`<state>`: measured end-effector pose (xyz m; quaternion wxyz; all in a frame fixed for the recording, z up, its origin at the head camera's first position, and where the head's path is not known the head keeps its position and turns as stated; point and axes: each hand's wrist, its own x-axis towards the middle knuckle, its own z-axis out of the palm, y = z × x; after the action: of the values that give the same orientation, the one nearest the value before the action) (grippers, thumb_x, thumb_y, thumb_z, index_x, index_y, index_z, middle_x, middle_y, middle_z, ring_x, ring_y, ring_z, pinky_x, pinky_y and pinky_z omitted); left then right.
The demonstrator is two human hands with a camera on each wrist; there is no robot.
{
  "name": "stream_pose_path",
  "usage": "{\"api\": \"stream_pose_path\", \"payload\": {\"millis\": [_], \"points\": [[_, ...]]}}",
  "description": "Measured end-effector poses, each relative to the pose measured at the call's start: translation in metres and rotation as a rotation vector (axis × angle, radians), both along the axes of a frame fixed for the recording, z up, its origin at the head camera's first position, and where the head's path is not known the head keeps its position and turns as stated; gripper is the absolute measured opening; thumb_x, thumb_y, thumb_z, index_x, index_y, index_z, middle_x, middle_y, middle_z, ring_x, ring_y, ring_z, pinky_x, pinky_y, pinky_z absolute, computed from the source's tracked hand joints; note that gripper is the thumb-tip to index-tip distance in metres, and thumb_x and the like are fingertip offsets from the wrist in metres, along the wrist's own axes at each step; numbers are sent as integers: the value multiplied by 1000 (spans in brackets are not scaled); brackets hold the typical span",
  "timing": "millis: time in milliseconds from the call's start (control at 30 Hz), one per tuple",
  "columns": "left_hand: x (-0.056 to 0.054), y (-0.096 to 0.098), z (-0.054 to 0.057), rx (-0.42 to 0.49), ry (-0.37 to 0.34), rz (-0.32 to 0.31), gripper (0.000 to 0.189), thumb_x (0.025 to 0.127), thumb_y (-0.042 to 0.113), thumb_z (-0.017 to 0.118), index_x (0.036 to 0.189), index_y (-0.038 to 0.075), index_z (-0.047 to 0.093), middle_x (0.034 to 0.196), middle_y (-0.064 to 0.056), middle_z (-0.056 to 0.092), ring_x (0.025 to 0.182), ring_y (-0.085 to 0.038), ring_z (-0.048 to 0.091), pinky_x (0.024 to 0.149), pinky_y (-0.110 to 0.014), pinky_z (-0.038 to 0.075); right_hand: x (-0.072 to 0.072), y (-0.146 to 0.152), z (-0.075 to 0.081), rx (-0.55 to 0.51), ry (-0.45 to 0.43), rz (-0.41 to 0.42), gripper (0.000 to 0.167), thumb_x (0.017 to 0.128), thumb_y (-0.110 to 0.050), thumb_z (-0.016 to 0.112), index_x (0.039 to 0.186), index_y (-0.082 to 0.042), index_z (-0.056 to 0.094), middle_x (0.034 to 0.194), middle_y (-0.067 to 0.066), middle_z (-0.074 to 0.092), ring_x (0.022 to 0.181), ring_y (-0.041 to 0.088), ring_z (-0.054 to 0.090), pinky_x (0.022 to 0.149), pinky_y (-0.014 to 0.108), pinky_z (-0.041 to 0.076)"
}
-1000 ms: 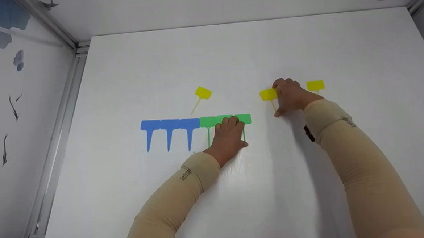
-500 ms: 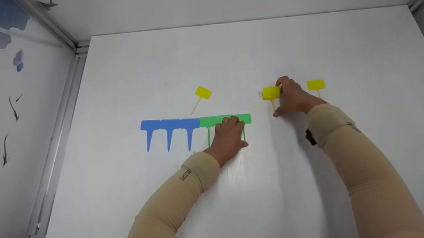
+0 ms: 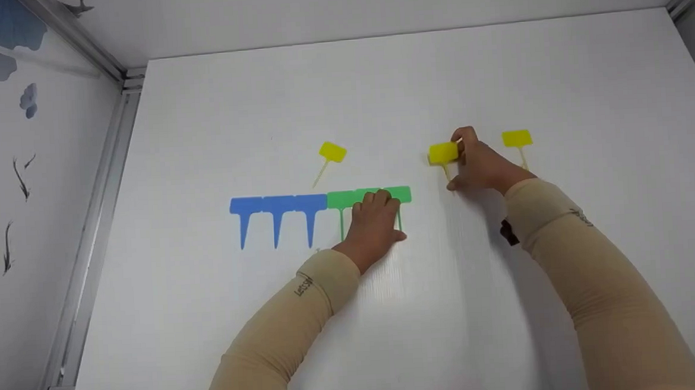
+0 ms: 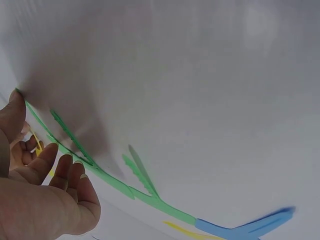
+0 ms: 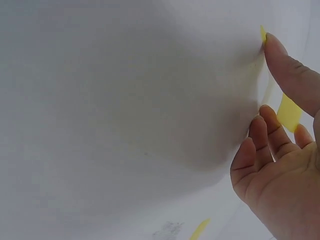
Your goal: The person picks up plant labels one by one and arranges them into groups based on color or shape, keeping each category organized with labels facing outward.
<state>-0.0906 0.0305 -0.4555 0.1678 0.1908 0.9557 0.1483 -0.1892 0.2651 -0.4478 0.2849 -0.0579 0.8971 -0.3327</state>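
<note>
A row of T-shaped plant labels lies on the white board in the head view: blue labels (image 3: 278, 204) at the left, green labels (image 3: 340, 200) joining them at the right. My left hand (image 3: 374, 226) rests over the green ones, fingertips on their heads and thumb near a stem tip, as the left wrist view shows. My right hand (image 3: 481, 161) holds a yellow label (image 3: 443, 153), fingers at the head and thumb at the stem's lower end. In the right wrist view the stem tip (image 5: 263, 34) shows by the thumb, and the yellow head (image 5: 289, 112) behind the fingers.
Another yellow label (image 3: 333, 152) lies tilted above the row. A third yellow label (image 3: 517, 138) lies right of my right hand, its stem partly behind the wrist. Metal framing (image 3: 107, 148) and a printed wall panel (image 3: 22, 236) border the board's left side.
My right hand shifts slightly right, then back a touch; its index finger is more bent and the yellow label's head sits a little farther right and higher. The left hand stays put.
</note>
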Motion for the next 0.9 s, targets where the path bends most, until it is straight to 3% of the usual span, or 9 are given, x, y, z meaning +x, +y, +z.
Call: {"api": "stream_pose_path", "payload": {"millis": [233, 633, 900], "points": [[0, 0, -1, 4, -11, 6, 57, 86, 36, 72, 133, 10, 50, 128, -4, 44, 115, -22, 38, 92, -36, 34, 5, 0, -1, -45, 3, -36, 79, 83, -1, 73, 134, -9, 14, 113, 17, 47, 103, 31, 43, 96, 44, 34], [-2, 0, -5, 1, 5, 8, 59, 86, 37, 72, 134, 11, 50, 128, -4, 45, 115, -22, 39, 92, -36, 36, 11, 0, -2, -65, -13, -98, 77, 84, -1, 71, 136, -11, 16, 116, 18, 49, 107, 31, 43, 100, 44, 34], [-2, 1, -4, 15, -29, 17, 57, 86, 35, 73, 132, 11, 49, 129, -5, 43, 118, -23, 36, 96, -38, 33, 16, -3, -2, -86, 4, -142, 75, 84, 0, 68, 139, -11, 18, 104, 14, 52, 95, 27, 46, 85, 37, 38]]}}
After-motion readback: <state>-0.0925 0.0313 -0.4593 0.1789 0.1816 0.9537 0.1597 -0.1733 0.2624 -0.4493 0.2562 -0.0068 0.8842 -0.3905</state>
